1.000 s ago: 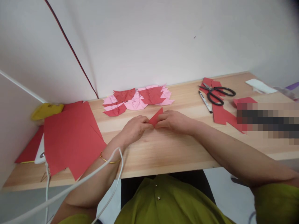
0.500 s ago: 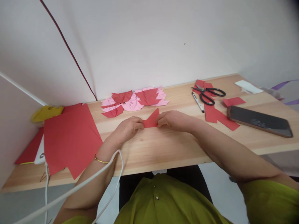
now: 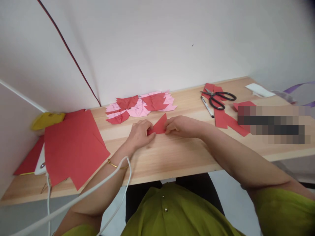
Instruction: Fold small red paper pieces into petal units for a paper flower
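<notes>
Head view: I see the left hand [image 3: 141, 132] and the right hand [image 3: 180, 126] meeting over the middle of the desk [image 3: 172, 155], with the red folded paper [image 3: 159, 126] between them. It sits low on the wood, one pointed corner tilted up. The left grip is pinched on its left end, knuckles resting on the desk, and the right grip is closed on its right edge with the fingertips. Just beyond the hands, against the wall, I make out a pile of folded pieces [image 3: 140, 106] in pink and red. To the left lie large red sheets [image 3: 73, 144], partly over the front edge, with a yellow object [image 3: 46, 119] behind them near the corner. To the right, well apart from the hands, black scissors [image 3: 219, 97] rest on red strips [image 3: 227, 120], and a pen [image 3: 207, 107] lies just beside them. A gold bangle [image 3: 115, 165] circles the left wrist, and a white cable [image 3: 86, 193] crosses that forearm.
</notes>
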`<state>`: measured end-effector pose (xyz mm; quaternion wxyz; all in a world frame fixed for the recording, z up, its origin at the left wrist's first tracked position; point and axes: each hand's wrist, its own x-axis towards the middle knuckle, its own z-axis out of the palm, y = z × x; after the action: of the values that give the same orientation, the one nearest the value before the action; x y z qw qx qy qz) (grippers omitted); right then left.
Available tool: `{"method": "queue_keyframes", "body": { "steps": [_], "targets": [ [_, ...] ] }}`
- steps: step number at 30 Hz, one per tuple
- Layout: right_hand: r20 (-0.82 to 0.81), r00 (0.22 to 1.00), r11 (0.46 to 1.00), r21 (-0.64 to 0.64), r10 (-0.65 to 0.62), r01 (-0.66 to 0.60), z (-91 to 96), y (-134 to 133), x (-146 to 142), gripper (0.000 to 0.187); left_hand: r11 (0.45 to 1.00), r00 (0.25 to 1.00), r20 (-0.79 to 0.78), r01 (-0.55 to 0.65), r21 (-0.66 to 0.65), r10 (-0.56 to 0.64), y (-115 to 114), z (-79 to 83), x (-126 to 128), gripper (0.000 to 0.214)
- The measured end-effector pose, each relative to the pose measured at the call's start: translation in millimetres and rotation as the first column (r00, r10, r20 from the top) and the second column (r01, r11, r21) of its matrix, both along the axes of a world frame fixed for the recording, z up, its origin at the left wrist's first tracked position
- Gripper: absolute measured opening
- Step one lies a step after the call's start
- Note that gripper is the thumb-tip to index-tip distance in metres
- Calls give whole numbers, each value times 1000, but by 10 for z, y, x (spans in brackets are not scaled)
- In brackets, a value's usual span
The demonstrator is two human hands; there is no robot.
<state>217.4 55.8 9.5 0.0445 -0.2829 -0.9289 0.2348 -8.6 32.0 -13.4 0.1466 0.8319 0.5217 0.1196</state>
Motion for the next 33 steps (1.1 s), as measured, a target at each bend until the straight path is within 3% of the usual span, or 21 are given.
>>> {"method": "queue_keyframes", "body": {
  "steps": [11, 21, 28, 33],
  "targets": [
    [-7, 1000, 1000, -20, -6, 6, -20, 6, 1, 28, 983, 992, -54, -121, -139, 115, 20, -9, 44, 9],
    [45, 999, 1000, -6, -5, 5, 9, 9, 16, 27, 976, 985, -61, -166, -141, 159, 62, -75, -112, 8],
    [71, 997, 997, -56, -41, 45, 93, -21, 28, 28, 984, 991, -28, -131, -124, 129, 67, -87, -189, 8],
    [53, 997, 997, -60, -47, 51, 74, 5, 84, 27, 990, 993, 100, -43, -135, 56, 94, -120, -269, 15]
  ]
}}
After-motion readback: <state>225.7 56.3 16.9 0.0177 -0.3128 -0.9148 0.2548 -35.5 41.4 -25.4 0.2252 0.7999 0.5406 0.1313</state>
